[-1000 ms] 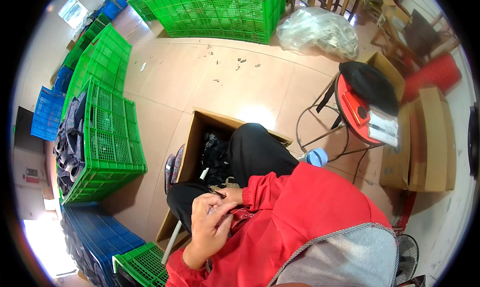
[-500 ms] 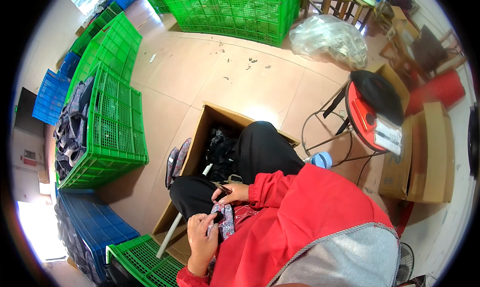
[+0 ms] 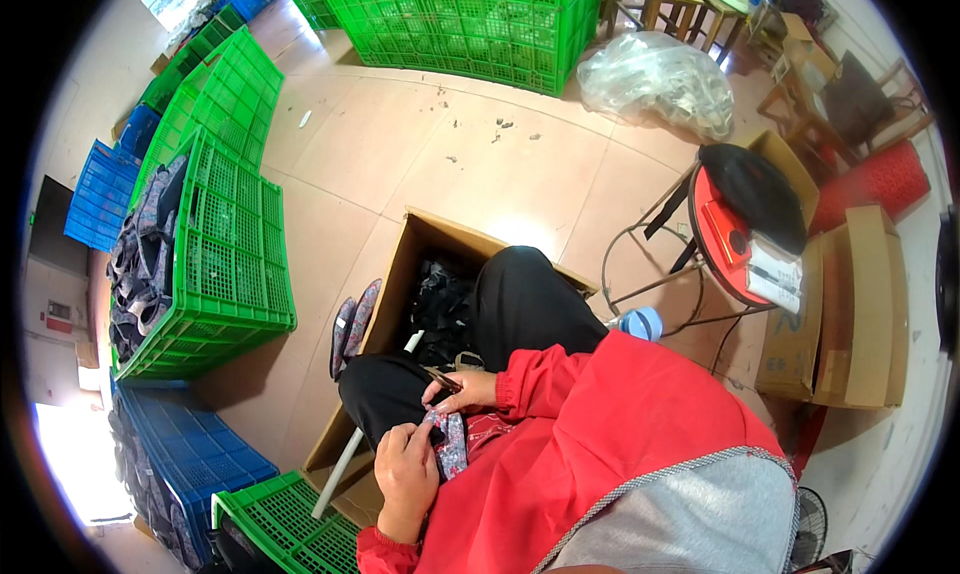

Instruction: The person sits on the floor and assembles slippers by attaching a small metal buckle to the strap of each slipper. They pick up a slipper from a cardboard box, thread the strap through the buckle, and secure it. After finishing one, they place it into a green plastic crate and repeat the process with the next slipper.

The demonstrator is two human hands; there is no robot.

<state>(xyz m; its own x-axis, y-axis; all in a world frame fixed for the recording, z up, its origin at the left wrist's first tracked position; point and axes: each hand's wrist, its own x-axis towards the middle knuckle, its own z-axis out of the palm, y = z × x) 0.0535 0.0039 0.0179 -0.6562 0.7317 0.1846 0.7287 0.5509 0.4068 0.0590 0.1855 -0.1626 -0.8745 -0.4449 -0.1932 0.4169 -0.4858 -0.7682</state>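
Note:
Over my lap, my left hand [image 3: 406, 471] is closed, with its fingertips pinching the edge of a grey-and-red floral fabric shoe piece [image 3: 453, 448]. My right hand [image 3: 470, 390] bends round a slim dark tool [image 3: 441, 380] that looks like thread snips, pointing away from the fabric. The thumb and fingers of that hand also touch the far end of the piece. The fingers partly hide both the piece and the tool. A matching pair of floral shoes [image 3: 354, 326] rests against the outer left side of an open cardboard box [image 3: 398, 274] at my knees.
Black scraps [image 3: 440, 309] fill part of the box, and a white pole [image 3: 340, 471] leans across its near side. At left, a green crate [image 3: 235, 244] holds floral shoes. To the right are a round stool [image 3: 708, 229] and a blue-lidded bottle [image 3: 640, 323].
My left fingers have shifted up and closed over the fabric's edge, covering the dark patch that showed there. The right hand with the tool has barely moved.

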